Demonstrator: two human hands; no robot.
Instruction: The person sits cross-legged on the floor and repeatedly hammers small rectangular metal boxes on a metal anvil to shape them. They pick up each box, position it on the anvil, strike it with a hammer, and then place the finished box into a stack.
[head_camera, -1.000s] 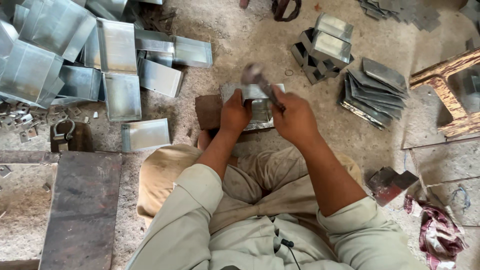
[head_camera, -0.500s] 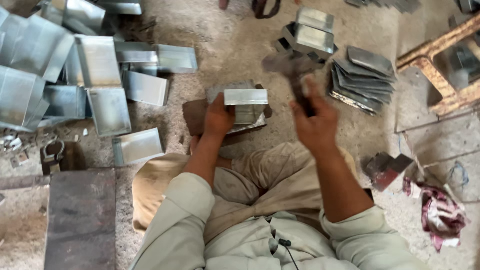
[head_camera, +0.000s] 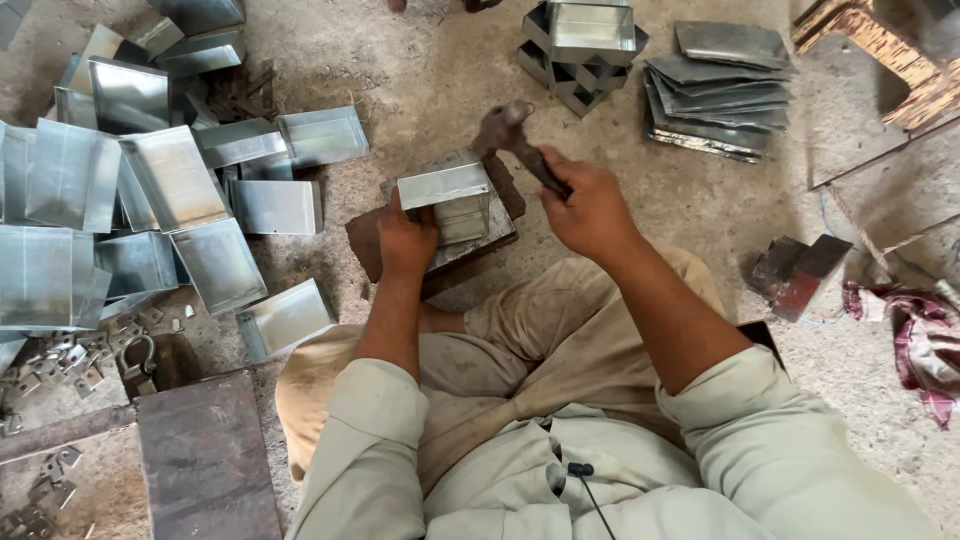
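The folded sheet-metal piece (head_camera: 447, 200) is bright, silvery and box-like, with a flat rectangular top face and bent-down sides; it sits level on a dark, rusty metal block (head_camera: 365, 238) that lies on the sandy floor just in front of the person's knees. The left hand (head_camera: 405, 238) presses against its near left side and holds it in place. The hammer (head_camera: 517, 140) is dark and worn, with a rounded metal head; the right hand (head_camera: 588, 206) grips its handle, with the head raised just above and beside the piece's far right corner, tilted up to the left.
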